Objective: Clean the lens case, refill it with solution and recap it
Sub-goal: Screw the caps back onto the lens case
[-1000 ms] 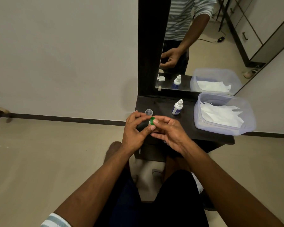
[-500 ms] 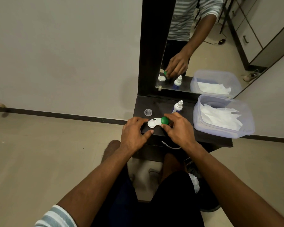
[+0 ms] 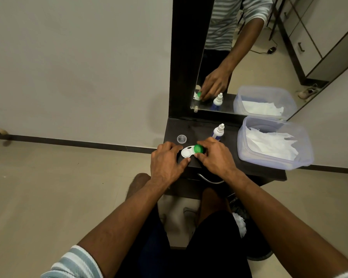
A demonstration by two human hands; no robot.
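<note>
Case [image 3: 186, 153] had come down onto the desk [image 3: 191, 129].
Left hand [image 3: 166, 160] steadied it, fingers curled; right hand [image 3: 213, 155] gripped the green cap [image 3: 198, 148] for twisting.

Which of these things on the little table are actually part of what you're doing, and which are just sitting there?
In use: lens case, green cap, solution bottle, clear cap.
Lying about: plastic tub, tissues, mirror.
</note>
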